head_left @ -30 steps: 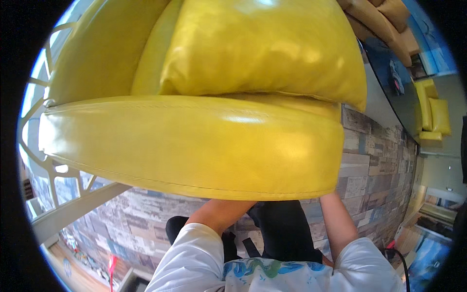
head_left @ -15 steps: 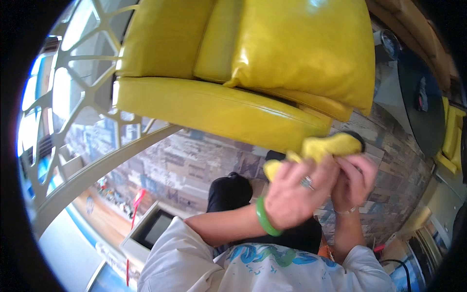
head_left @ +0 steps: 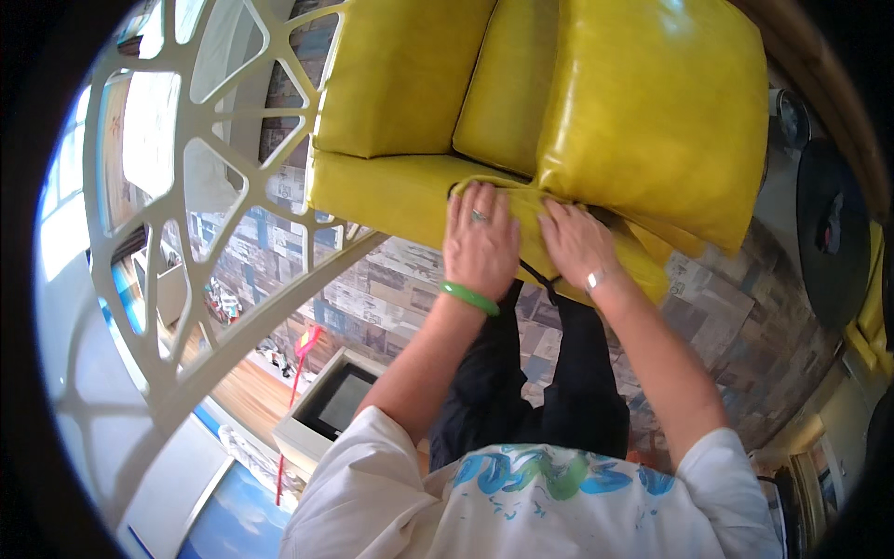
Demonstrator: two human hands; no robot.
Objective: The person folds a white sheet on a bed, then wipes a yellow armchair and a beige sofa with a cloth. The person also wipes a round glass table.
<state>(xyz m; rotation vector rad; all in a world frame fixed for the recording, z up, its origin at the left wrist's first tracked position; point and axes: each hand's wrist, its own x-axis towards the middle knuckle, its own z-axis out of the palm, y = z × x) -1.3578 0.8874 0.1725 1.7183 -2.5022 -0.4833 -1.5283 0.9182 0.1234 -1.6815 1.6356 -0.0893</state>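
A yellow sofa (head_left: 391, 182) stands before me, with a large yellow cushion (head_left: 652, 121) leaning on it. Against its front part lies a piece of yellow cloth (head_left: 527, 224) with a dark cord or edging, close in colour to the sofa. My left hand (head_left: 480, 238), with a ring and a green bangle, rests flat on the cloth, fingers stretched out. Beside it my right hand (head_left: 579, 244) presses on the cloth's right part, fingers extended and holding nothing visible. What lies under both palms is hidden.
A white openwork lattice screen (head_left: 200, 112) stands left of the sofa. Nearer me is a pale box-shaped unit (head_left: 340, 401) with a dark top, a red ribbon (head_left: 303, 349) beside it. A dark round table (head_left: 833, 233) is at the right, over patterned flooring (head_left: 712, 312).
Both hands have moved forward and left, from bunching the yellow cloth in the air to lying flat with it on the sofa. The view has shifted too.
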